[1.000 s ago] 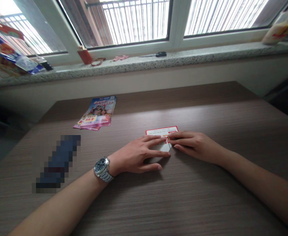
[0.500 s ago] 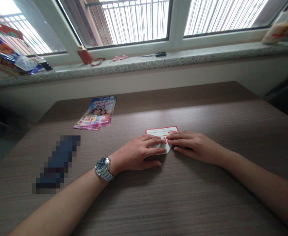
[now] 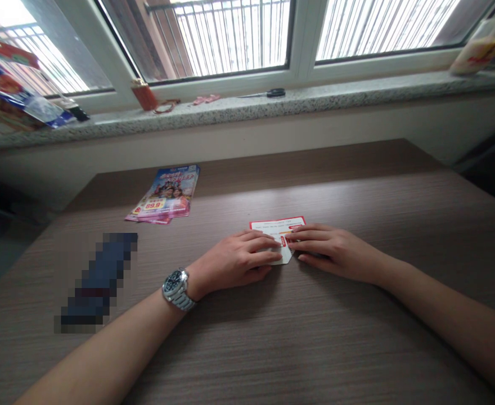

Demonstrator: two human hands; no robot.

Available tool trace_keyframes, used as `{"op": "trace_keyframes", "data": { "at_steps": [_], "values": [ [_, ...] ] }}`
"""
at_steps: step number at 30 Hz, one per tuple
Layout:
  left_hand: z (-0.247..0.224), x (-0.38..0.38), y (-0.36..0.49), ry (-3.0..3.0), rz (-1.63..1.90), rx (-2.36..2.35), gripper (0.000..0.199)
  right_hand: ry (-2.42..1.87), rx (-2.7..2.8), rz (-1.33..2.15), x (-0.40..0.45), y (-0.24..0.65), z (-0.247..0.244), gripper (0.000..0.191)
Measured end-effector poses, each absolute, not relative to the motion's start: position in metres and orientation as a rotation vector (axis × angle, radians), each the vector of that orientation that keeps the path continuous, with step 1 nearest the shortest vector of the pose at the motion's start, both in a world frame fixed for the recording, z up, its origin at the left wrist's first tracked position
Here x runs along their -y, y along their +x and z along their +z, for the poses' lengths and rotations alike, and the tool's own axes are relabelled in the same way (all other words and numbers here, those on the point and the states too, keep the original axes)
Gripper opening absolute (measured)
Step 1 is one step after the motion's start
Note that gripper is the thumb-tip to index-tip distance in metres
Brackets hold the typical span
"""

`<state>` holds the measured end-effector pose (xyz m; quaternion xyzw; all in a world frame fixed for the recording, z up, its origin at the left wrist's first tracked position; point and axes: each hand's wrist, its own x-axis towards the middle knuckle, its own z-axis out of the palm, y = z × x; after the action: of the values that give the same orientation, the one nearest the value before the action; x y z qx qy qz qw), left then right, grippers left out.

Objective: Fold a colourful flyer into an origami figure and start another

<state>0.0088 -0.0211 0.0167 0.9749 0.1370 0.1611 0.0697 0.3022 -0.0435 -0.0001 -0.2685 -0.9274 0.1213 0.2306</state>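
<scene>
Paper lies on brn tbl, speckled sill & window behind.

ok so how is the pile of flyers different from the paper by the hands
The flyers are mostly blue and pink; the paper is white with red trim. The flyers lie untouched in a pile; the paper has the left hand and right hand on it. Both are printed and lie on the table.

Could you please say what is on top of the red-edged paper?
The left hand lies over the left side of the red-edged paper, the right hand over its right; print shows near the far edge. Whatever the hands cover cannot be seen.
</scene>
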Motion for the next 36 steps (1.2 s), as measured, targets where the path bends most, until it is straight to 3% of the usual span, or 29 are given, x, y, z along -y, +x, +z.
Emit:
{"op": "trace_keyframes", "data": {
  "at_steps": [16, 36],
  "values": [
    [0.017, 0.022, 0.008, 2.724, 0.601, -0.645, 0.021, -0.672, 2.621, 0.328, 0.051, 0.298, 0.007, 0.039],
    [0.016, 0.021, 0.012, 2.704, 0.600, -0.875, 0.031, -0.630, 2.713, 0.323, 0.057, 0.290, 0.009, 0.045]
  ]
}}
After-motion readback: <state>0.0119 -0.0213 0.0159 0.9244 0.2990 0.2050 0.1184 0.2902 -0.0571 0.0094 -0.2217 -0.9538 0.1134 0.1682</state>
